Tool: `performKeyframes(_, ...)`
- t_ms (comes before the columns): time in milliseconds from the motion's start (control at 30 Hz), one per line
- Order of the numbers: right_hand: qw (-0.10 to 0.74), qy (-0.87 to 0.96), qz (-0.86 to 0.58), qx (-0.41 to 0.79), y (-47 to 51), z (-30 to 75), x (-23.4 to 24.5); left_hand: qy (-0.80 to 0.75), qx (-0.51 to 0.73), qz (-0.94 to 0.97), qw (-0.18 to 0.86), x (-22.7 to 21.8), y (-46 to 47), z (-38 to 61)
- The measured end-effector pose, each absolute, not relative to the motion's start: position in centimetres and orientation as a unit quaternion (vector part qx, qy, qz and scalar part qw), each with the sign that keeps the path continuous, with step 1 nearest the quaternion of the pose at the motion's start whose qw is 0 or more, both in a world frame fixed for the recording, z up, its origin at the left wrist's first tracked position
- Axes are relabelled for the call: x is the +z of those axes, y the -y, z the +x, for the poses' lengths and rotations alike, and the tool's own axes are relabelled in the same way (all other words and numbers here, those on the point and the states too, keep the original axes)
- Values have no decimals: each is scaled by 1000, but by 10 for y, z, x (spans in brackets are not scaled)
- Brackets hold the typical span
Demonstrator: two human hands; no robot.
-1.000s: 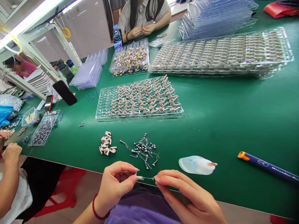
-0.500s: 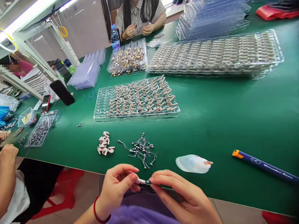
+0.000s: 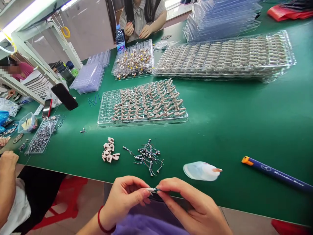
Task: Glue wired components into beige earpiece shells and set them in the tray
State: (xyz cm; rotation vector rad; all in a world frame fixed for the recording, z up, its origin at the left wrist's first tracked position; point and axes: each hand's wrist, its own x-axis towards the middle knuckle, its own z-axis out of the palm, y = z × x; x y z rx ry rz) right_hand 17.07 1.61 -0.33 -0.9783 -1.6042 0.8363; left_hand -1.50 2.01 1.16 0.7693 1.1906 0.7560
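Observation:
My left hand (image 3: 127, 197) and my right hand (image 3: 193, 205) meet just below the table's front edge. Both pinch one small white and dark wired part (image 3: 153, 189) between their fingertips. A red band circles my left wrist. On the green table (image 3: 244, 124) in front of them lie a small heap of beige plastic pieces (image 3: 110, 153) and a tangle of small wired components (image 3: 148, 156). Farther back a clear tray (image 3: 143, 102) holds rows of beige pieces.
A clear lid with a beige piece (image 3: 201, 171) and a blue knife with an orange tip (image 3: 276, 173) lie to the right. Stacked filled trays (image 3: 225, 55) stand behind. Another person's hand (image 3: 8, 161) rests at left; a third person (image 3: 144, 16) sits across.
My fingertips have closed together, so the thin wire that showed between them a second ago is now mostly covered. The person across has raised one hand.

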Motion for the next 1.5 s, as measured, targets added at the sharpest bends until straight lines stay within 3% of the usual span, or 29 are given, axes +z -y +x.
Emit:
performKeyframes(667, 478, 698, -377, 378, -21, 181, 6, -504, 277, 163, 802, 12, -21, -10)
performKeyframes(900, 426, 703, -373, 431, -25, 187, 10, -470, 244, 105, 842, 14, -20, -11)
performKeyframes(1500, 397, 670, -395, 487, -20, 187, 11, -477, 228, 146, 836, 17, -18, -6)
